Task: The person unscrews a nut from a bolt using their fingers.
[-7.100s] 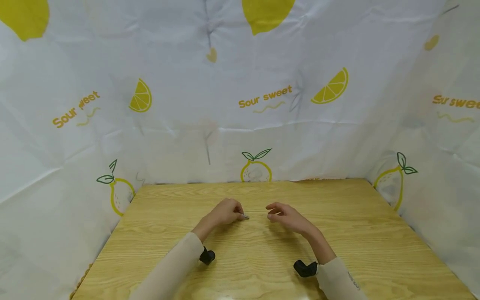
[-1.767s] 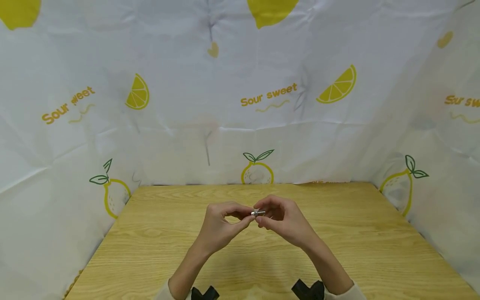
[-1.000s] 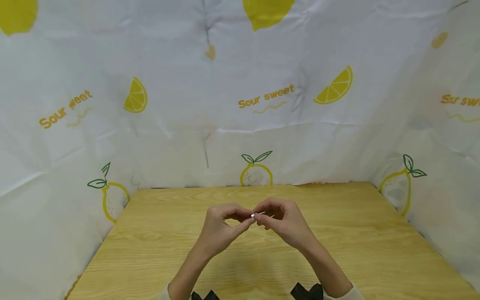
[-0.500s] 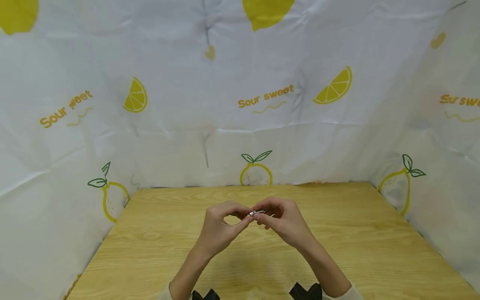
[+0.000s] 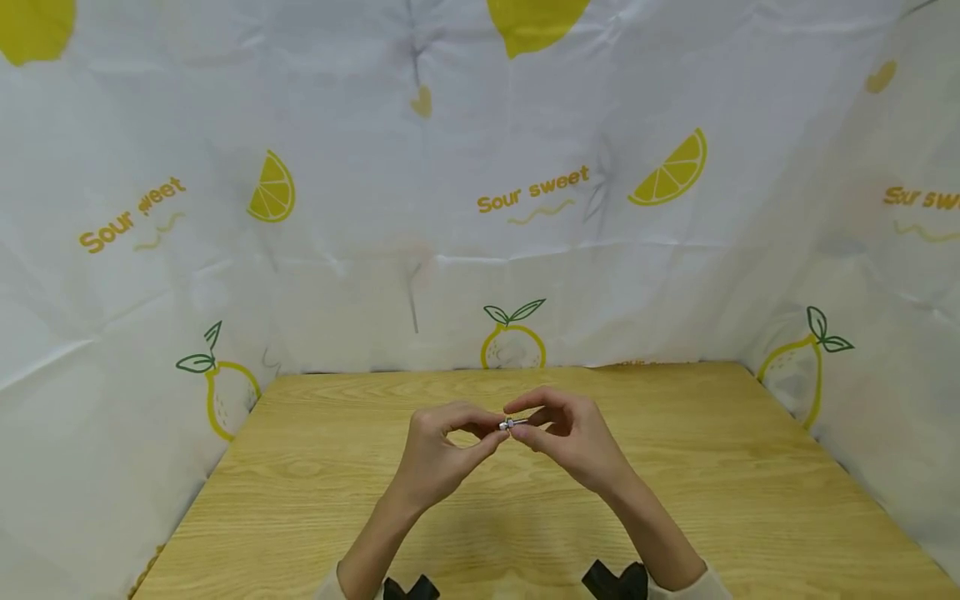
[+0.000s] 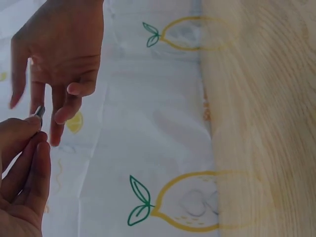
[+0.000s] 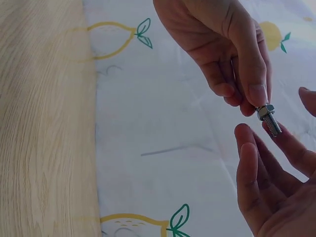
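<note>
You have a metal bolt (image 7: 272, 125) up in the air above the wooden table (image 5: 300, 492), roughly midway between the table's left and right sides. Your left hand (image 5: 431, 458) pinches one end between thumb and fingertips; the threaded shank points towards the table's right side. Your right hand (image 5: 581, 442), also above the table, has its fingers loosely parted near that shank, though I can't tell whether any touches it. A white lemon-print cloth (image 5: 375, 208) rises behind the table's far edge
</note>
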`<state>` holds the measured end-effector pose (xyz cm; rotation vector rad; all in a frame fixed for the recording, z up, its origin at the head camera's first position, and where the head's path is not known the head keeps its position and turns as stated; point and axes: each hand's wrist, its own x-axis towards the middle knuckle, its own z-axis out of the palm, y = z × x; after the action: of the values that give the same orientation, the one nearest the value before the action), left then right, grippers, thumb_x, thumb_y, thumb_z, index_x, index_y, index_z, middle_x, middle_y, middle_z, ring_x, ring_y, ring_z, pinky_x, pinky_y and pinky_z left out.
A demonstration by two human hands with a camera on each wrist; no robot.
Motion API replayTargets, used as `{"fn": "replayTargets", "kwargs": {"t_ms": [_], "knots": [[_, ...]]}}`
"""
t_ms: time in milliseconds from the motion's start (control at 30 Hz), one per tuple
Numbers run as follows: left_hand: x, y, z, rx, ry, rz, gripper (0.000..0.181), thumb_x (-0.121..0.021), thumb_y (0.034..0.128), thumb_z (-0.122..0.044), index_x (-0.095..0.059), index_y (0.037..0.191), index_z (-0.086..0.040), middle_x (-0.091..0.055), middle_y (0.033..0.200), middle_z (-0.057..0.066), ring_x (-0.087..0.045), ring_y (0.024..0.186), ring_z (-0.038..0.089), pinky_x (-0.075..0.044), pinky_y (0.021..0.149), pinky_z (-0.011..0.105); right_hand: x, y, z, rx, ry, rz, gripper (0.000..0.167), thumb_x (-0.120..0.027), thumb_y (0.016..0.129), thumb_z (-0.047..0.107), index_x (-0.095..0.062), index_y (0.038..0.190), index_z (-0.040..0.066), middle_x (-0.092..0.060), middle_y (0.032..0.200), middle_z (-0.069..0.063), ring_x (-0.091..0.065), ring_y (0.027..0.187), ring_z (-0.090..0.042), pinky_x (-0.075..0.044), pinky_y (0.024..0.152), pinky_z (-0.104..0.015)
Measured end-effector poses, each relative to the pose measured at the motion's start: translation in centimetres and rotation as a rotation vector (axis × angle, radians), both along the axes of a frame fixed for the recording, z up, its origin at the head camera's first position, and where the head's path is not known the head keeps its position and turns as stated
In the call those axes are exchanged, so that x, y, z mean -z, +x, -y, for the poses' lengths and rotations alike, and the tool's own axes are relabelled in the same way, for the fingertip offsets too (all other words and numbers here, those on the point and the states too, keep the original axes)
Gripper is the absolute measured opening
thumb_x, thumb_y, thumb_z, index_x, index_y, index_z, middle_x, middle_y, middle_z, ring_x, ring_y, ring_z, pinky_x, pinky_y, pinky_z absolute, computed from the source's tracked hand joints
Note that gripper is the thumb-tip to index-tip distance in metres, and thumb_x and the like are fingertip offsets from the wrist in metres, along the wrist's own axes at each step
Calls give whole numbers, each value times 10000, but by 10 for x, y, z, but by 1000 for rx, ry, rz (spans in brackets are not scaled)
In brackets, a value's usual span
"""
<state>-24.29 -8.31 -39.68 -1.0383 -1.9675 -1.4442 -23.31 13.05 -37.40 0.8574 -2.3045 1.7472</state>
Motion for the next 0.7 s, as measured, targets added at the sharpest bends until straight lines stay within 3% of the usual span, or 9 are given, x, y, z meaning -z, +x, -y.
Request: {"fn": "replayTargets", "kwargs": {"t_ms": [233,400,700], "knots": [[1,-1,-1,12,15,-22,70,-806,891,-43,-812,948,-82,-803,880,66,-767,741,117,-643,667,241,-1,-3,0,-19,61,84,225,-605,1059,229,-745,994,65,-733,877,-195,-712,756,-202,-626,628,-365],[1,-1,0,14,19,-24,79,-805,890,-33,-811,951,-82,-804,890,69,-768,745,120,-643,670,243,0,-3,0,-46,81,122,245,-604,1058,217,-730,971,27,-718,823,-179,-704,732,-184,-629,636,-391],[1,-2,0,21,0,-22,61,-803,898,-54,-810,955,-77,-803,890,64,-765,770,102,-648,676,254,-2,0,0,-26,64,150,165,-696,996,174,-709,1083,35,-735,952,-148,-721,772,-179,-634,660,-351]]}}
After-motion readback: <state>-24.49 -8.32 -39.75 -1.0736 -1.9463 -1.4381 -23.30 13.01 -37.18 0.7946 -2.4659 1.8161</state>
